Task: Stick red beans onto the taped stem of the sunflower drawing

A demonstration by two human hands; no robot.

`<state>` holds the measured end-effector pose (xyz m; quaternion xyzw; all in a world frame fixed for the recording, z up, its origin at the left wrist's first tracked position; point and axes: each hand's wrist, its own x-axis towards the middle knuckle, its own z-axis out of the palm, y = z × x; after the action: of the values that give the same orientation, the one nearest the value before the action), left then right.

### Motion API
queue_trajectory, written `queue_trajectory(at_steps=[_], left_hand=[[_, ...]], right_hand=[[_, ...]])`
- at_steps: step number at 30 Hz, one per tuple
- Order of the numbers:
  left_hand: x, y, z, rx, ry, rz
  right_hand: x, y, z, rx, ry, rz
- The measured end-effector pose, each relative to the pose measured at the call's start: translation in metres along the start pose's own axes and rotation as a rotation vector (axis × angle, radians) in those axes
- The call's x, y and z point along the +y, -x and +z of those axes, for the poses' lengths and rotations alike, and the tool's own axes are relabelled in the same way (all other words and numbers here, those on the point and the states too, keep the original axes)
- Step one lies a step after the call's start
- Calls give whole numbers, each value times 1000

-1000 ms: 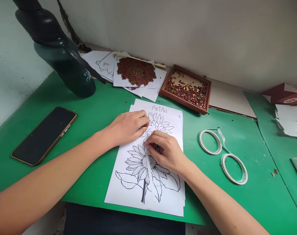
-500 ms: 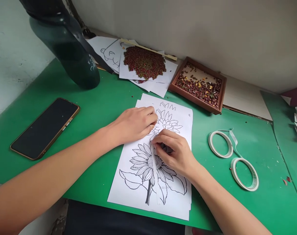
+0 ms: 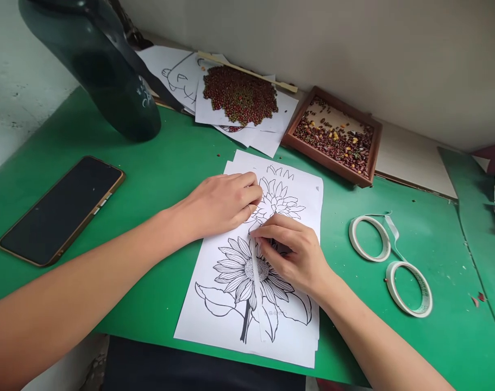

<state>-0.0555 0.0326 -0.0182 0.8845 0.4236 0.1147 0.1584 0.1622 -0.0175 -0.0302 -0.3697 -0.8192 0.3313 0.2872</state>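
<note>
As before, right hand (image 3: 296,256) on tape (image 3: 260,309)

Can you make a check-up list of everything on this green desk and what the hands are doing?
Surface: green mat, small scraps at right.
Job's things: sunflower sheet on a paper stack; tape strip lies down the flower.
Clutter: phone, dark bottle, bean tray, bean picture, two tape rolls.
Hands: left hand flat on the sheet; right hand, fingertips on the strip's top end.
Cables: nothing seen.
Surroundings: plain wall behind.
</note>
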Motion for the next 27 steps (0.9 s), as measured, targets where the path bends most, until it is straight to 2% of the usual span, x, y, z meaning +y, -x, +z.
queue_trajectory(at_steps=[9, 16, 20, 24, 27], left_hand=[[2, 1, -2, 13, -18, 11], [1, 1, -2, 9, -2, 11], [0, 0, -1, -5, 30, 16], [0, 0, -1, -6, 41, 12], [0, 0, -1, -7, 40, 8]], right_hand=[[0, 0, 1, -9, 54, -51], [-4, -3, 5, -25, 182, -85], [-2, -1, 3, -32, 117, -74], [0, 0, 0, 25, -6, -14], [1, 0, 0, 26, 14, -20]])
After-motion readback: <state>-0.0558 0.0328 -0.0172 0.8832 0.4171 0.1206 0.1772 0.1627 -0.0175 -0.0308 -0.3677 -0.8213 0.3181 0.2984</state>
